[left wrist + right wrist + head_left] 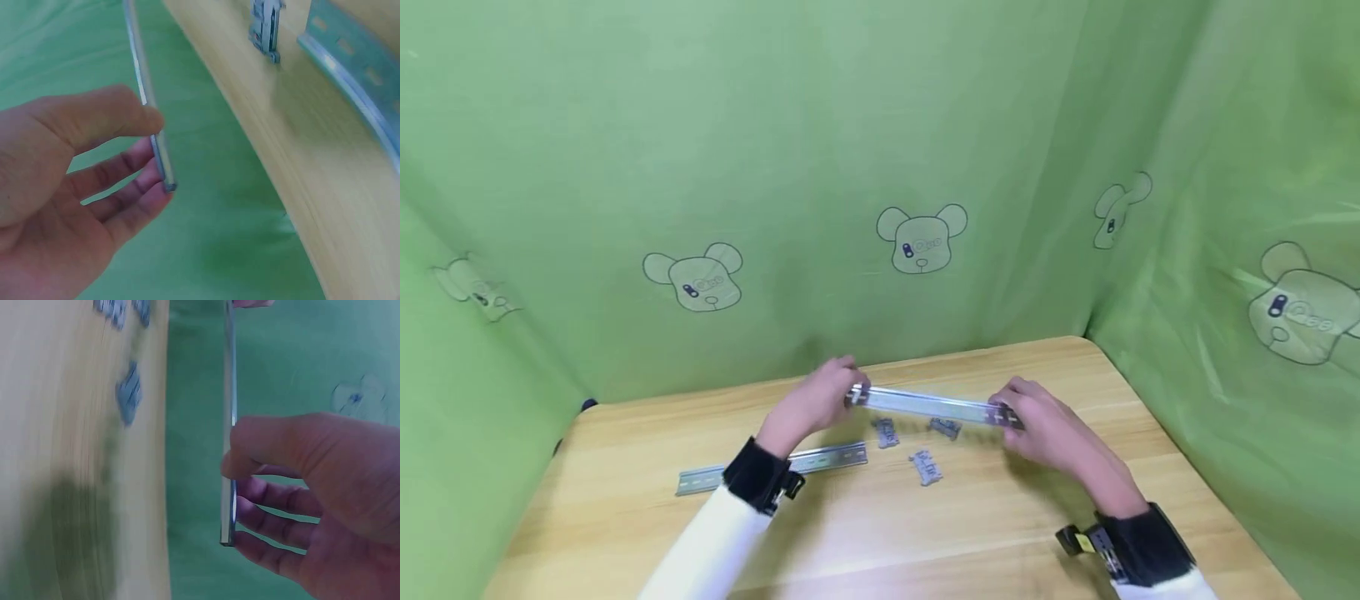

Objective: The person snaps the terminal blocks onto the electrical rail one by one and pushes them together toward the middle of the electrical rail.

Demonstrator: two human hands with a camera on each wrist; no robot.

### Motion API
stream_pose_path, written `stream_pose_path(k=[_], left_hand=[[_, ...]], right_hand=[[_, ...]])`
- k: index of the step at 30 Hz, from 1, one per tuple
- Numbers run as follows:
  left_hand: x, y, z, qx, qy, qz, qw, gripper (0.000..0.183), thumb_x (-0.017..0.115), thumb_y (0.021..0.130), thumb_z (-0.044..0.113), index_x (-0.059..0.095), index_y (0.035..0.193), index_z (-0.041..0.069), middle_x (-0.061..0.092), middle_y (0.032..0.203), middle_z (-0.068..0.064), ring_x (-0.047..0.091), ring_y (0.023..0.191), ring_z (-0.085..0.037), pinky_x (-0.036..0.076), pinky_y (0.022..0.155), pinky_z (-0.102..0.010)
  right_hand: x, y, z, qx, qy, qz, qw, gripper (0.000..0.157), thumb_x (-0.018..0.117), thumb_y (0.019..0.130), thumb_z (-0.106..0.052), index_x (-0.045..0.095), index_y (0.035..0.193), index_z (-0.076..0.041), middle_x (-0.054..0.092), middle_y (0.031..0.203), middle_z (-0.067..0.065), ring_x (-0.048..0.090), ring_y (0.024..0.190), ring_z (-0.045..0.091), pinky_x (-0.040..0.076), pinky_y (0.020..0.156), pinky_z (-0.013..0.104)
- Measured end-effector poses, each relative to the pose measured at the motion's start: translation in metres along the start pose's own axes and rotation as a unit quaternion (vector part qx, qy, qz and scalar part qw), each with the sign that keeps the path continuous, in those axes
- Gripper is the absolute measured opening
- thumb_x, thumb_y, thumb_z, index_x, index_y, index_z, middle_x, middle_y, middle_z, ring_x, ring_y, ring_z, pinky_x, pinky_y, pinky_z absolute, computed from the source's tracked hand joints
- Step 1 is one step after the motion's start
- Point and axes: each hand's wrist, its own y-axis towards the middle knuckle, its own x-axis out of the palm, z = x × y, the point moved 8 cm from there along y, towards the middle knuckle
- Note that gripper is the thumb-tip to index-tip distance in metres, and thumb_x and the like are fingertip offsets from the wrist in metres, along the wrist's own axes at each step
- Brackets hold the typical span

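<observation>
Fingers pinching both ends, straight metal rail, silvery, shiny, narrow

two rails, three grey pieces, two hands, two wristbands, two sleeves, one table, perhaps five printed bears, the creased ones hard to make out
</observation>
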Motion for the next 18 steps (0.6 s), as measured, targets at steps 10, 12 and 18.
stream_pose_path(k=[10, 12, 18], left_hand=[[0.018, -0.096, 0.018, -0.001, -0.026, 0.023, 0.9994, 0.029, 0.077, 0.075, 0.005, 0.072, 0.104, 0.008, 0.064, 0.101, -0.005, 0.060, 0.088, -0.014, 0.057, 0.077, -0.021], [0.026, -0.114, 0.021, 0.000, -0.032, 0.035, 0.9989, 0.032, 0.078, 0.074, 0.007, 0.072, 0.106, 0.007, 0.064, 0.102, -0.005, 0.061, 0.089, -0.015, 0.058, 0.078, -0.022], [0.047, -0.152, 0.016, -0.013, -0.047, 0.062, 0.9969, 0.032, 0.077, 0.073, 0.007, 0.074, 0.105, 0.007, 0.061, 0.100, 0.000, 0.059, 0.090, -0.014, 0.059, 0.081, -0.029]], right_hand=[[0.015, -0.031, -0.048, -0.062, 0.020, -0.005, 0.998, 0.039, 0.073, 0.065, -0.001, 0.072, 0.104, -0.004, 0.063, 0.098, 0.003, 0.057, 0.084, 0.013, 0.059, 0.071, 0.027], [0.023, -0.039, -0.056, -0.066, 0.029, -0.012, 0.997, 0.039, 0.073, 0.066, -0.001, 0.072, 0.105, -0.004, 0.062, 0.099, 0.001, 0.058, 0.085, 0.012, 0.060, 0.072, 0.027], [0.051, -0.048, -0.072, -0.057, 0.044, -0.048, 0.996, 0.039, 0.074, 0.070, -0.009, 0.073, 0.109, -0.010, 0.059, 0.106, -0.006, 0.056, 0.095, 0.009, 0.058, 0.081, 0.030]])
